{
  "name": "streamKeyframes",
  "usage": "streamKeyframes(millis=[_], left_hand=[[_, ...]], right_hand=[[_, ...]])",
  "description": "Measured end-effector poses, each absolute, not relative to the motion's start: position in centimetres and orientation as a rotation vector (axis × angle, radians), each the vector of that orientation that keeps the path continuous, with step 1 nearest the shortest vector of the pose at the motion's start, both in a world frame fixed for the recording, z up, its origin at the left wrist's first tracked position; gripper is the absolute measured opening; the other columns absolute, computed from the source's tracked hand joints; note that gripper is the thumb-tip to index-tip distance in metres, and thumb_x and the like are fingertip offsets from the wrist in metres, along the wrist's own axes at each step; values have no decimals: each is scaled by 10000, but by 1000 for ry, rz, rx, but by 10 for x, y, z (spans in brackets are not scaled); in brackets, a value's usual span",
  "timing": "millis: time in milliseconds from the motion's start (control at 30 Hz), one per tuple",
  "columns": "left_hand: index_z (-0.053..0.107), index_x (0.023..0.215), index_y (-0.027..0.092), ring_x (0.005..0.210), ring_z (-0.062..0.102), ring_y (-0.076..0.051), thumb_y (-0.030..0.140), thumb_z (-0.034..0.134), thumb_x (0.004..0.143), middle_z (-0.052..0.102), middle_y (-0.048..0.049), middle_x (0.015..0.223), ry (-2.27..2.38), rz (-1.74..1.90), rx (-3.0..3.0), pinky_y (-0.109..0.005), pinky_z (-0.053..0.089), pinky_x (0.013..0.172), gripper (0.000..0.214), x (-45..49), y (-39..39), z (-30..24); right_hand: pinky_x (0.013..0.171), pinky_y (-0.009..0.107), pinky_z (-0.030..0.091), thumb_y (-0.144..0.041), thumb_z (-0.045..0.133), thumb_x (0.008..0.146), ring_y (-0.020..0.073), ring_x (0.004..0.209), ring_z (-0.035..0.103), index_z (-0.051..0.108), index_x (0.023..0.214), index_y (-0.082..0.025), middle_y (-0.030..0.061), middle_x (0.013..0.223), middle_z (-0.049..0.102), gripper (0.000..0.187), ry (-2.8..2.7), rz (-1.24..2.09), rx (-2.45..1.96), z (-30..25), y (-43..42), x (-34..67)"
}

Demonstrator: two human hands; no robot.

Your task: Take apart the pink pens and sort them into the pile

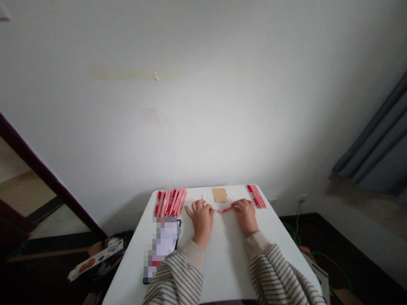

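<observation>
My right hand (246,215) pinches a pink-red pen (226,209), which lies almost level just above or on the white table (227,254) and points left. Facing that pen's end, my left hand (202,218) has its thumb out to the side and its index fingertip bent down; whatever tiny piece those fingers hold is too small to make out. A thin white stick-like piece (203,197) shows just behind the left fingers. Between and beyond both hands lies a tan square pad (219,195).
Several red and pink pens (171,202) lie side by side at the table's far left. A smaller row of pens (257,196) is at the far right. A phone (163,245), its screen blurred, lies beside my left forearm. The wall (210,127) rises behind the table.
</observation>
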State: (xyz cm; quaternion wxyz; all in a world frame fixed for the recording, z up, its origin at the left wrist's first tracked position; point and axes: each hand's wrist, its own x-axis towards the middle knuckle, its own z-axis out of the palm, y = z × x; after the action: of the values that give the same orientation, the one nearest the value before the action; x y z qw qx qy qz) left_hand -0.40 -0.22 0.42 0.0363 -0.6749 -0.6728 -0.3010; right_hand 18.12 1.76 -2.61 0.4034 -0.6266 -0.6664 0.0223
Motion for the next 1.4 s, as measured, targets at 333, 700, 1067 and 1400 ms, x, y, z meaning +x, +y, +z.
streamKeyframes(millis=[333, 700, 1067, 1400], left_hand=[[694, 795, 267, 1148, 424, -256, 315, 696, 747, 589, -31, 1122, -2108, -905, -2089, -660, 109, 1090, 69, -4, -3, 5], [695, 797, 271, 1139, 423, -250, 328, 677, 763, 590, -28, 1116, -2099, -925, -2075, -619, 141, 1077, 68, -6, -5, 10], [702, 814, 272, 1126, 420, -246, 322, 638, 793, 591, -33, 1123, -2115, -966, -2006, -524, 216, 1017, 84, -12, -9, 17], [715, 825, 279, 1115, 425, -261, 348, 596, 819, 587, -45, 1114, -2126, -947, -1940, -525, 231, 990, 138, -15, -9, 18]], right_hand=[[838, 340, 358, -151, 570, 811, 239, 962, 483, 734, 873, -252, 59, 911, 650, 202, -1685, 114, -1596, -24, 16, 181], [836, 357, 361, -106, 518, 775, 236, 947, 485, 734, 864, -259, 58, 878, 643, 279, -1720, 120, -1566, -22, 14, 177], [854, 376, 377, -234, 584, 859, 242, 998, 474, 737, 957, -297, 62, 1004, 639, 192, -1831, 101, -1523, -18, 10, 168], [914, 429, 331, -251, 586, 868, 245, 1007, 475, 739, 912, -330, 49, 948, 658, 177, -1873, 47, -1549, -12, 9, 164]])
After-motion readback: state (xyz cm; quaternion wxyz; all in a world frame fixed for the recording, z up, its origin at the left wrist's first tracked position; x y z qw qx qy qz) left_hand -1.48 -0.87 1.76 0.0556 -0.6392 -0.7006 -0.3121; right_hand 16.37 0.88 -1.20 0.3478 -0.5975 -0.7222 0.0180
